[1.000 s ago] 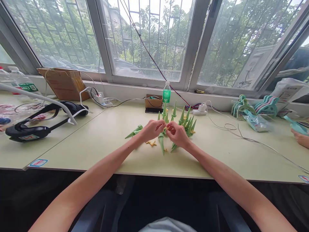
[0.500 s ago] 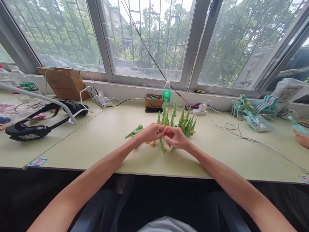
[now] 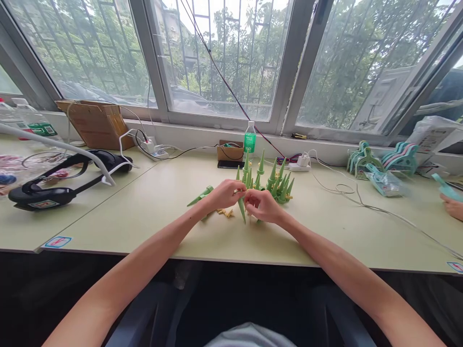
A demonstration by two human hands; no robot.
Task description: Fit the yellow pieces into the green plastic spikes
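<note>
My left hand [image 3: 230,193] is closed in a pinch on a green pointed cone [image 3: 241,210], whose tip hangs downward over the table. Right beside it, my right hand [image 3: 263,205] has its fingers pinched together close to the cone's upper end. Whatever lies between those right fingers is too small or hidden to make out. Behind both hands stands a cluster of green spikes [image 3: 281,185] with small yellow bits among them. Several small yellow pieces [image 3: 226,213] lie under my left wrist, and loose green cones [image 3: 201,196] rest to the left of it.
A water bottle [image 3: 249,139], a small cardboard box [image 3: 230,152] and a power strip [image 3: 299,166] stand along the window side. White cable [image 3: 376,208] crosses the right. Small hangers [image 3: 401,158], a black headset [image 3: 47,190] and another person's hand [image 3: 452,206] are farther out.
My left hand has shifted slightly up and left, and the hanging cone has risen a little with it. My right hand stays nearly in place.
</note>
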